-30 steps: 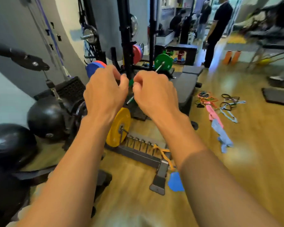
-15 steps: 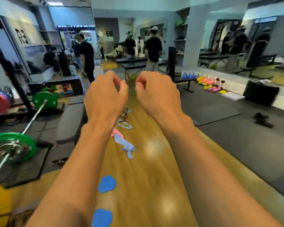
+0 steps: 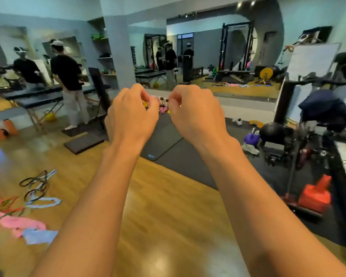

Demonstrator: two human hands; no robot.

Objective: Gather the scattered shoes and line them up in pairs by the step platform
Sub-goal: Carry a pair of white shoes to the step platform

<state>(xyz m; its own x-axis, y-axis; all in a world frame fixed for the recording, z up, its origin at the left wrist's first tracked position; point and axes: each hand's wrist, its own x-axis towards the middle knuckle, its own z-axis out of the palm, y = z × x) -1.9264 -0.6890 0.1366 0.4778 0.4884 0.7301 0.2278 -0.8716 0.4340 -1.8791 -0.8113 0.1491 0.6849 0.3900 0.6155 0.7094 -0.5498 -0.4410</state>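
Wooden gym flooring meets a black mat below a mirrored wall; resistance bands and cloth strips lie scattered on the floor at left. Left hand and right hand are raised side by side, near each other but apart; fingers of both are curled toward the thumbs and grip nothing. White shoe lies on the mat near the mirror; grey shoe lies just beside a purple kettlebell; both shoes are well apart from the hands.
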